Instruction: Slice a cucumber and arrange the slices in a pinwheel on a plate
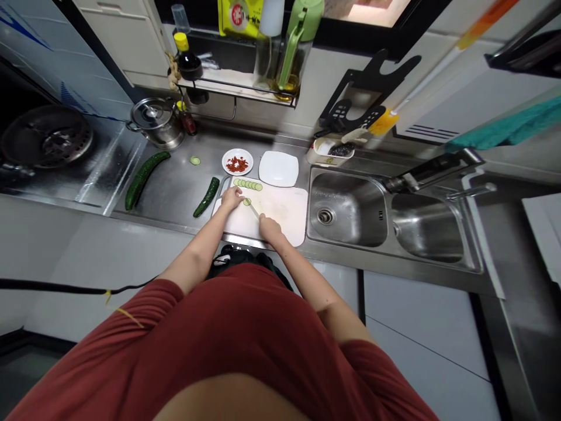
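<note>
A knife (255, 209) is gripped by its handle in my right hand (270, 228), low over the white cutting board (284, 217). Its blade points up and left. A round cucumber slice (246, 202) is at the blade's tip; whether it rests on the blade or the board I cannot tell. My left hand (231, 199) is over the board's left side, fingers bent and slightly apart, the tips just beside that slice. Behind the hands, a row of overlapping cucumber slices (248, 185) lies along the board's far edge. A cucumber piece (206, 197) lies left of the board.
A whole cucumber (144, 178) and a cut end (195, 160) lie on the steel counter at left. Beyond the board are a plate of chopped red pieces (227, 156) and a white square plate (279, 169). A lidded pot (160, 126) stands back left; a double sink (346, 204) is at right.
</note>
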Demonstrator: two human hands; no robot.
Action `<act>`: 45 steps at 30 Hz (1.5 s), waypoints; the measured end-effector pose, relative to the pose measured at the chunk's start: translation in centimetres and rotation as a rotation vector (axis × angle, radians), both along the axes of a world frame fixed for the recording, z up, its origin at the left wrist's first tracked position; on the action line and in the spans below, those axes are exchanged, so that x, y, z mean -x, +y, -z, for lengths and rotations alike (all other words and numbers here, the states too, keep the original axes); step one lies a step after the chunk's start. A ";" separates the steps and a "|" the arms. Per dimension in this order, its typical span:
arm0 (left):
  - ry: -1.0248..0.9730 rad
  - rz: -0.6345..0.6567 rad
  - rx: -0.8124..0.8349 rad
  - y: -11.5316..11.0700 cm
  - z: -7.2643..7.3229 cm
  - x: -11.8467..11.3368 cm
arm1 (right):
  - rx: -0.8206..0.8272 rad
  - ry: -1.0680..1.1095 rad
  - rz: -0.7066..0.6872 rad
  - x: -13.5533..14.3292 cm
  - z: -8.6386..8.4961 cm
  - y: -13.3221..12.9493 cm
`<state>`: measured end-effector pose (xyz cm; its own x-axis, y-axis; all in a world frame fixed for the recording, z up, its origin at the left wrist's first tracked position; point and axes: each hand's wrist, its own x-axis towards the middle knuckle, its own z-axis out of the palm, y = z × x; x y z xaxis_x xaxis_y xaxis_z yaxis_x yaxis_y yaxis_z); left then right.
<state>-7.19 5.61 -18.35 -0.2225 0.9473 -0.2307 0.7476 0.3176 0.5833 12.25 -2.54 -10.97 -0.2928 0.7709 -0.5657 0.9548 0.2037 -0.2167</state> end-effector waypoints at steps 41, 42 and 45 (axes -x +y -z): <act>0.000 0.002 0.015 -0.1 -0.7 -0.2 | -0.006 0.009 0.007 0.1 0.8 0.2; 0.000 0.000 0.019 -0.1 -0.7 -0.2 | -0.009 0.008 0.006 0.1 0.8 0.2; -0.001 -0.001 0.026 -0.1 -0.7 -0.2 | -0.017 0.013 0.000 -0.1 0.9 0.0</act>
